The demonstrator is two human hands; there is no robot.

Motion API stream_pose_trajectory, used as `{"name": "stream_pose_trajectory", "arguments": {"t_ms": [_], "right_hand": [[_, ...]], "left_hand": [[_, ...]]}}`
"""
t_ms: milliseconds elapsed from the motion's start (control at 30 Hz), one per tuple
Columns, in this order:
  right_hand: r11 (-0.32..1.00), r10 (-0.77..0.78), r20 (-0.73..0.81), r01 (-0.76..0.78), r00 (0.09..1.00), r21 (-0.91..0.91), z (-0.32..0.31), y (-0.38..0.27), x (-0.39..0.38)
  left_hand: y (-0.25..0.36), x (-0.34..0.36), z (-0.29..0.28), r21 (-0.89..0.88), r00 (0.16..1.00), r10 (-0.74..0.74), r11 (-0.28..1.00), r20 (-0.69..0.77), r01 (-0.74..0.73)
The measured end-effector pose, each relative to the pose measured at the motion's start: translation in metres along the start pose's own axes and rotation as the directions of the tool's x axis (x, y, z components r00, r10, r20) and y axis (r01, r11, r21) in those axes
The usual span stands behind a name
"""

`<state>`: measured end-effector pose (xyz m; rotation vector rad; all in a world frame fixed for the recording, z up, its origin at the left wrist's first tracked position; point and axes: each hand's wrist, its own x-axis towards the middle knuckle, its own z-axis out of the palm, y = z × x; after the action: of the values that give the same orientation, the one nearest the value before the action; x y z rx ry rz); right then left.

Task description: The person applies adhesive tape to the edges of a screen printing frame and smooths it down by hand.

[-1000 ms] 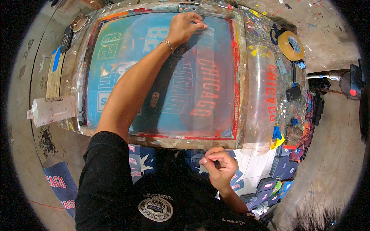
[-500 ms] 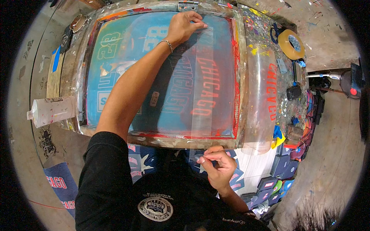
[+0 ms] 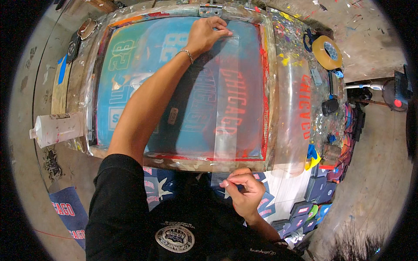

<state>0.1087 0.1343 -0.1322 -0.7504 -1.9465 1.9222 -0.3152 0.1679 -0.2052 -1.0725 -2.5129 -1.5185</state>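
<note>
A long strip of clear tape (image 3: 225,148) stretches over the blue mesh (image 3: 250,52) of a wooden-framed printing screen (image 3: 191,164). Its far end is pinched between the fingertips of my left hand (image 3: 207,35), near the screen's far edge. Below the near edge, my right hand (image 3: 244,190) grips the other end between thumb and fingers. The strip crosses part of a red stencilled word showing through the mesh. I cannot tell whether its whole length touches the screen. My left forearm hides part of the mesh and its stencils.
A roll of clear tape (image 3: 324,51) lies on the paint-spattered bench to the right, beside a clear sheet (image 3: 291,152) with red lettering. At left is a white plastic bottle (image 3: 58,129). Printed navy pieces (image 3: 159,187) lie below the screen; stacked fabric pieces (image 3: 315,187) stand at right.
Both hands have shifted only slightly toward me, still pinching the tape strip at its two ends. The whole view has moved a little too.
</note>
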Motion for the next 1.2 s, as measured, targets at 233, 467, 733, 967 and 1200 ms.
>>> {"name": "stream_pose_trajectory", "arguments": {"t_ms": [233, 467, 733, 967, 1200], "right_hand": [[1.0, -0.016, 0.015, 0.016, 1.0, -0.024, 0.0, -0.0005, 0.0006], [0.999, -0.01, 0.038, 0.011, 0.999, -0.036, 0.0014, -0.0023, 0.0003], [1.0, 0.017, 0.011, -0.017, 1.0, -0.015, 0.0033, -0.0026, -0.0016], [1.0, 0.008, 0.008, -0.008, 1.0, -0.008, 0.0038, -0.0019, -0.0017], [0.997, -0.036, 0.022, 0.037, 0.999, -0.061, 0.0041, -0.004, 0.0]], "left_hand": [[-0.001, -0.0001, -0.0003, 0.054, 1.0, 0.015, 0.998, -0.004, -0.014], [-0.0002, 0.0007, 0.0001, 0.062, 1.0, 0.001, 0.998, 0.012, -0.002], [0.0018, 0.0003, 0.0003, 0.062, 1.0, 0.011, 0.998, 0.023, -0.013], [-0.0028, 0.0015, 0.003, 0.038, 0.999, 0.005, 0.999, 0.037, -0.006], [-0.0019, 0.0017, 0.003, 0.066, 0.998, 0.031, 0.997, 0.046, -0.034]]}}
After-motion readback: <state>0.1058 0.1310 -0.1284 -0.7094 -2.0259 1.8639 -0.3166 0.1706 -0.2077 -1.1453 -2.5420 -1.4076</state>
